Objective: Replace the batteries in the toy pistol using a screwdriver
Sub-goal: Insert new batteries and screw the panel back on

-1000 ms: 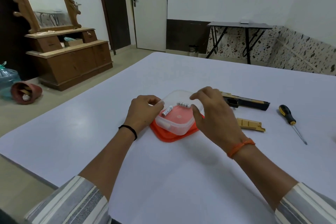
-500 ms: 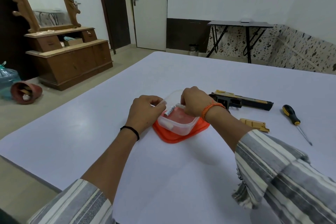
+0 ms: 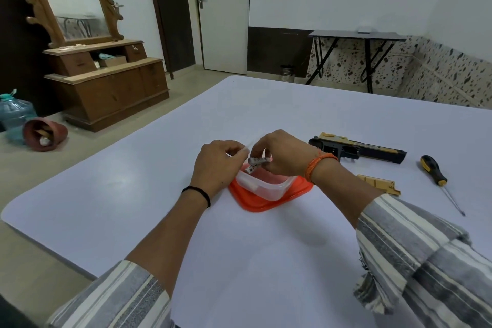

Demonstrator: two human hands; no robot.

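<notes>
A clear plastic container [image 3: 269, 190] stands on its orange lid [image 3: 266, 204] in the middle of the white table [image 3: 133, 186]. My right hand [image 3: 285, 154] pinches a white battery [image 3: 257, 160] just above the container. A second white battery [image 3: 251, 168] lies inside, below the first. My left hand [image 3: 217, 165] grips the container's left rim. The black and tan toy pistol [image 3: 359, 149] lies on its side to the right, with its tan battery cover [image 3: 379, 184] nearer me. A black and yellow screwdriver [image 3: 434, 172] lies at the far right.
A wooden dresser with a mirror [image 3: 106, 82] stands on the floor to the left, beside a tipped clay pot [image 3: 44, 134] and a water jug [image 3: 14, 112]. A black folding table [image 3: 356, 34] stands against the far wall.
My right hand reached into the container, took hold of one battery and lifted it slightly. My left hand stayed on the container's rim.
</notes>
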